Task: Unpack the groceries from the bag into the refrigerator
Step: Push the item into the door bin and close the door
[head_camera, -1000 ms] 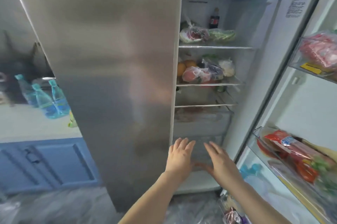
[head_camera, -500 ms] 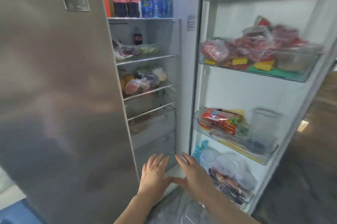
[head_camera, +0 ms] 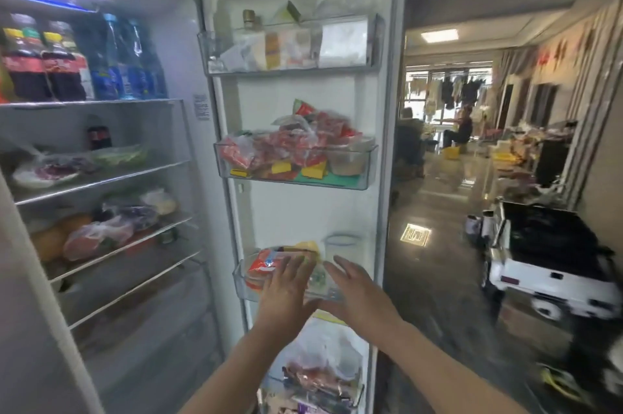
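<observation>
1. Left hand (head_camera: 285,292) and right hand (head_camera: 359,294) are both spread flat with straight fingers, holding nothing.
2. Just beyond the fingertips sits a door bin (head_camera: 241,285) with red packets (head_camera: 264,263) in it.
3. Above and left of the hands, the refrigerator (head_camera: 215,197) looks well stocked — most unpacking seems done.
4. The bag is not in view — what remains can't be judged.

Setting: a home, at the kitchen's edge. Evidence: open fridge (head_camera: 111,177), shelves holding soda bottles (head_camera: 43,59), water bottles (head_camera: 128,59) and bagged produce (head_camera: 97,234); fridge door (head_camera: 303,211) with bins of packaged snacks (head_camera: 290,147). Past the door's right edge: glossy floor (head_camera: 438,261), white toy car (head_camera: 553,265), laundry (head_camera: 451,89) hanging by a far window, curtains (head_camera: 515,66), ceiling light (head_camera: 440,35), seated person (head_camera: 458,133).
</observation>
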Tool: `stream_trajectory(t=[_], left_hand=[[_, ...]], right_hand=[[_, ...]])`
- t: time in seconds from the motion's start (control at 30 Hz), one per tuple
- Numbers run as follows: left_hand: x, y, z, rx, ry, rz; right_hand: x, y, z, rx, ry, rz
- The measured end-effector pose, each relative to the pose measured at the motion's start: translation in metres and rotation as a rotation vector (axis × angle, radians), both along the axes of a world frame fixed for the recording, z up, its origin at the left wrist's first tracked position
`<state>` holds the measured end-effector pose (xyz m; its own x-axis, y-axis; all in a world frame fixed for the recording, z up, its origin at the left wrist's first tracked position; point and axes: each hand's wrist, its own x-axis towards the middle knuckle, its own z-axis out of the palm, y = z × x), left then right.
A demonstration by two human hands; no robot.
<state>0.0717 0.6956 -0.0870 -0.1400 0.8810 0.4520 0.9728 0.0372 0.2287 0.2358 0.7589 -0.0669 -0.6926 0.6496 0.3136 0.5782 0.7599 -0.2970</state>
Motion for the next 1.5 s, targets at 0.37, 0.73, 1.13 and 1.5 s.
stream_trajectory(t=[0.37,0.73,1.13,1.5], left_hand=[[0.018,0.109,0.137,0.274,0.04,-0.056],[0.048,0.167,0.161,0.307,0.177,-0.072],[0.044,0.174,0.17,0.287,0.214,0.043],[0.009,0.119,0.162,0.42,0.219,-0.062]], right_hand=[[0.021,0.092,0.131,0.257,0.103,0.019],[0.054,0.127,0.166,0.285,0.067,-0.004],[0.052,0.132,0.172,0.233,0.028,-0.087],[0.068,0.125,0.164,0.178,0.122,-0.064]])
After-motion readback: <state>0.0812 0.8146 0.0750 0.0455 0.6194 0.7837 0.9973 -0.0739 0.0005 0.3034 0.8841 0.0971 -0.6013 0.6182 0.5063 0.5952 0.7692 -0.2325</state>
